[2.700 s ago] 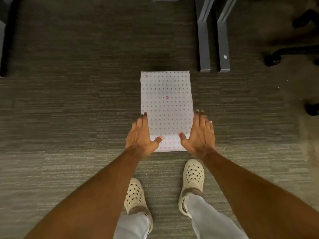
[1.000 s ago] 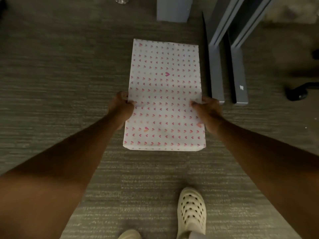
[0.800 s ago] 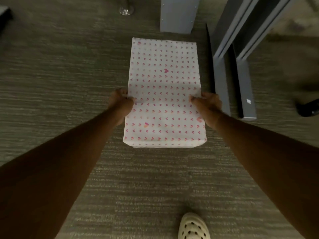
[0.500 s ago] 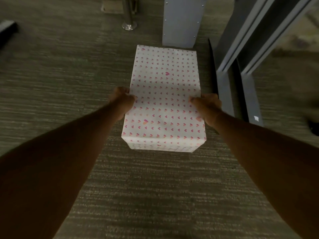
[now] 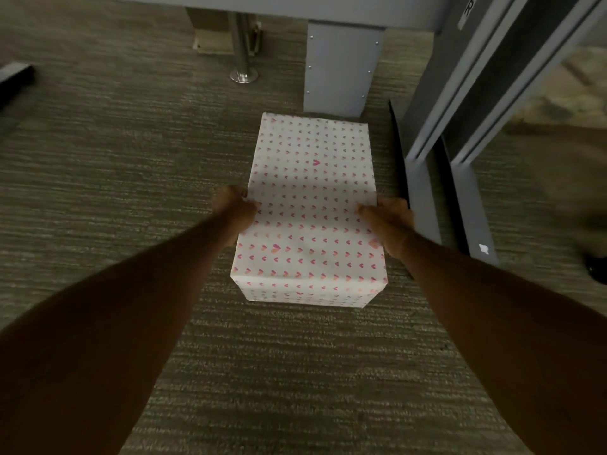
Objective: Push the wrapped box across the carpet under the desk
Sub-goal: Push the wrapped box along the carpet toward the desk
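Observation:
The wrapped box (image 5: 312,178), white paper with small pink hearts, lies flat on the grey carpet (image 5: 115,159) with its long side pointing away from me. My left hand (image 5: 231,206) grips its left edge, thumb on top. My right hand (image 5: 392,216) clasps the right edge the same way. The box's far end sits right at a grey panel leg (image 5: 341,67) beneath the desk edge (image 5: 295,4) along the top of the view.
Two grey desk legs with long floor feet (image 5: 423,198) (image 5: 473,211) stand close to the right of the box. A metal post with a round foot (image 5: 243,73) stands at the far left of the panel. A dark chair caster (image 5: 596,267) is at the right edge.
Both hands went from lying flat at the box's near end to gripping its sides. The box has slid away from me over the carpet until its far end reached the grey panel leg.

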`<action>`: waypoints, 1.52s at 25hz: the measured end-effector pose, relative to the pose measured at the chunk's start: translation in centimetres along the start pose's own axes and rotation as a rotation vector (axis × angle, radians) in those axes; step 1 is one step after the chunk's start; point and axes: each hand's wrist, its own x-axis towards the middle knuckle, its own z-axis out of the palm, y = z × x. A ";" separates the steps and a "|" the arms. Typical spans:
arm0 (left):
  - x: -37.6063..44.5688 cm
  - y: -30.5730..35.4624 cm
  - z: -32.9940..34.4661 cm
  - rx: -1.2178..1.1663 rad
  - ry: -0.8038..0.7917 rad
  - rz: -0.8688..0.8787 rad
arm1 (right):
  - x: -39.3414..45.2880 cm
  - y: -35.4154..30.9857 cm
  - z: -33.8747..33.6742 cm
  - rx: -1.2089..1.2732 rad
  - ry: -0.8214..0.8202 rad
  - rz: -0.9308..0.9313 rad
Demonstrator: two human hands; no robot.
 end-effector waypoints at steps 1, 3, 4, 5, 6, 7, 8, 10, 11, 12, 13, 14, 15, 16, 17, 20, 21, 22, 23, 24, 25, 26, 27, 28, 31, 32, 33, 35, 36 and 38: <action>0.1 -0.1 0.0 0.003 0.010 0.002 | 0.1 0.0 0.1 -0.004 0.007 0.002; 0.2 -0.1 -0.2 0.017 0.008 0.009 | 0.2 0.0 0.2 -0.017 0.010 -0.001; 0.2 -0.1 -0.3 0.024 -0.005 0.014 | 0.1 0.0 0.2 -0.024 0.007 -0.009; 0.2 -0.1 -0.3 0.024 -0.022 0.019 | 0.1 0.1 0.2 -0.029 -0.004 -0.021; 0.1 -0.1 -0.2 0.028 -0.042 0.023 | 0.0 0.1 0.2 -0.036 -0.015 -0.034; -0.2 -0.1 -0.1 0.051 -0.055 0.035 | -0.2 0.1 0.2 -0.048 -0.028 -0.048; -0.5 -0.1 0.1 0.114 -0.049 0.069 | -0.4 0.0 0.3 -0.091 -0.042 -0.078; -0.8 -0.2 0.4 0.360 0.014 0.219 | -0.8 0.0 0.6 -0.346 -0.031 -0.236; -0.9 -0.2 0.3 0.491 0.053 0.318 | -1.1 -0.1 0.7 -0.494 -0.005 -0.342; -1.0 0.0 0.1 0.596 0.084 0.405 | -1.3 -0.4 0.7 -0.605 0.026 -0.441; -1.1 0.4 -0.1 0.674 0.106 0.473 | -1.5 -0.9 0.6 -0.676 0.048 -0.519; -1.2 0.8 -0.4 0.732 0.127 0.525 | -1.7 -1.4 0.5 -0.722 0.063 -0.576; -1.3 1.3 -0.7 0.777 0.150 0.570 | -1.8 -1.9 0.5 -0.756 0.073 -0.614; -1.5 1.8 -0.9 0.806 0.177 0.618 | -1.9 -2.3 0.5 -0.779 0.081 -0.642; -1.6 2.3 -1.0 0.825 0.200 0.666 | -2.0 -2.7 0.4 -0.793 0.086 -0.663; -2.2 3.1 -1.3 0.871 0.226 0.749 | -2.2 -3.6 0.1 -0.828 0.108 -0.704; -2.4 3.3 -1.3 0.884 0.223 0.754 | -2.2 -3.7 0.0 -0.839 0.115 -0.711; -2.5 3.4 -1.2 0.895 0.219 0.755 | -2.2 -3.7 -0.1 -0.849 0.122 -0.713; -2.6 3.4 -1.1 0.906 0.215 0.754 | -2.2 -3.7 -0.3 -0.860 0.127 -0.709; -2.7 3.4 -1.0 0.914 0.212 0.752 | -2.1 -3.6 -0.4 -0.872 0.131 -0.703; -2.7 3.4 -0.9 0.920 0.210 0.750 | -2.0 -3.5 -0.5 -0.880 0.133 -0.698; -2.6 3.5 -0.8 0.926 0.210 0.747 | -2.0 -3.4 -0.6 -0.882 0.131 -0.694; -2.6 3.5 -0.7 0.930 0.209 0.745 | -1.9 -3.4 -0.7 -0.883 0.127 -0.693; -2.5 3.4 -0.6 0.932 0.210 0.744 | -1.9 -3.3 -0.7 -0.882 0.124 -0.692; -2.3 3.3 -0.3 0.923 0.217 0.746 | -1.7 -3.1 -0.7 -0.875 0.123 -0.689; -2.2 3.3 -0.2 0.919 0.220 0.748 | -1.6 -3.1 -0.6 -0.874 0.126 -0.687; -2.1 3.3 -0.1 0.915 0.223 0.748 | -1.5 -3.1 -0.6 -0.874 0.130 -0.688; -2.1 3.2 0.0 0.910 0.217 0.746 | -1.2 -3.1 -0.4 -0.872 0.136 -0.689; -2.1 3.1 0.1 0.909 0.213 0.742 | -1.1 -3.0 -0.3 -0.871 0.137 -0.691; -2.0 2.8 0.1 0.914 0.206 0.734 | -1.0 -2.9 -0.1 -0.873 0.138 -0.693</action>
